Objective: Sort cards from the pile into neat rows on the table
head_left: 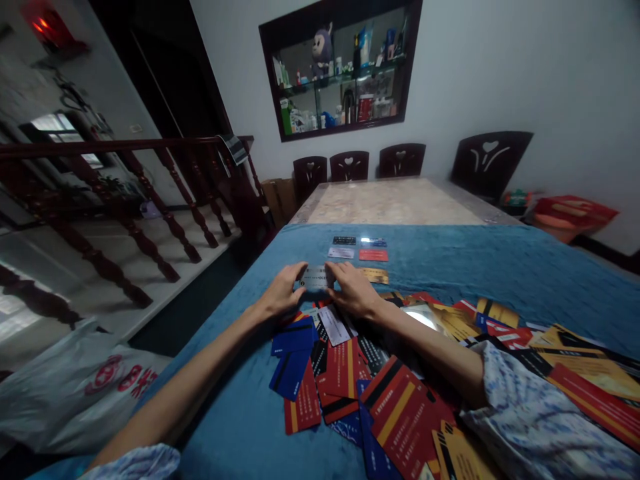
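Observation:
My left hand point(281, 293) and my right hand point(353, 288) both pinch a grey card point(317, 278) by its two ends, low over the blue cloth point(500, 267). Beyond it lie laid-out cards in rows: a black card point(344, 240), a shiny blue card point(373, 242), a white card point(341, 253), a red card point(373, 255) and a gold card point(375, 275). Under and around my forearms spreads a loose heap of several red, blue, gold and black cards point(395, 387).
The blue cloth covers the near part of a long table point(390, 200) with dark wooden chairs point(400, 160) at the far end. A wooden stair railing point(125, 193) runs along the left. A white plastic bag point(65, 387) lies at lower left. A wall cabinet point(340, 67) holds bottles.

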Motion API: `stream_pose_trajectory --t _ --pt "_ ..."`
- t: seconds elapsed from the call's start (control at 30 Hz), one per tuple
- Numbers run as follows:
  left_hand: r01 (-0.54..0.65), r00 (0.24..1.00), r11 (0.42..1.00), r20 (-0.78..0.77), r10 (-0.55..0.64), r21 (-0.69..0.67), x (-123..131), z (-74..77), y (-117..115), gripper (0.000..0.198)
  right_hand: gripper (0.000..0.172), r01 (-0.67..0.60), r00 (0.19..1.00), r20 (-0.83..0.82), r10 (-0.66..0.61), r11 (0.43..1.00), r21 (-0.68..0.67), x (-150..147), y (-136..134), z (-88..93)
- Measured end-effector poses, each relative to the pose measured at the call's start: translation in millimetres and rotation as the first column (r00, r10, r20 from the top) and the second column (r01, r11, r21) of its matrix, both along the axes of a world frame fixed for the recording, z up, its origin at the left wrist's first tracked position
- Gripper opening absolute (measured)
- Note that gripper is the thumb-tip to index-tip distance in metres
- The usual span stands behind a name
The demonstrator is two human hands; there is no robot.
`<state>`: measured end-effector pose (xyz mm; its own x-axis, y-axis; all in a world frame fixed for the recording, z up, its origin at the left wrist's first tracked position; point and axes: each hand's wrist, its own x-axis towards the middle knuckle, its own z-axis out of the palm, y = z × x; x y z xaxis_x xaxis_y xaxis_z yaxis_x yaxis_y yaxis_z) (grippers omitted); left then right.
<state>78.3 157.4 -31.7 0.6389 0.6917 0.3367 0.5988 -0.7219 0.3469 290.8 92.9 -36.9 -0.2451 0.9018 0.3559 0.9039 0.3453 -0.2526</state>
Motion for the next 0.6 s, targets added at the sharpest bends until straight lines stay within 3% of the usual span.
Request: stream_pose_trajectory --t 0.27,0.6 --pt "0.083 0.988 0.992 -0.137 -0.070 0.092 21 10.6 31 0.055 0.048 0.071 0.989 0.137 -0.061 0.995 -0.066 13 14 17.9" --pt "0.015 0.964 0.991 -0.264 0.021 0.132 65 23.3 61 0.053 0.041 0.181 0.946 0.289 -0.148 0.979 -0.091 46 41 36.7"
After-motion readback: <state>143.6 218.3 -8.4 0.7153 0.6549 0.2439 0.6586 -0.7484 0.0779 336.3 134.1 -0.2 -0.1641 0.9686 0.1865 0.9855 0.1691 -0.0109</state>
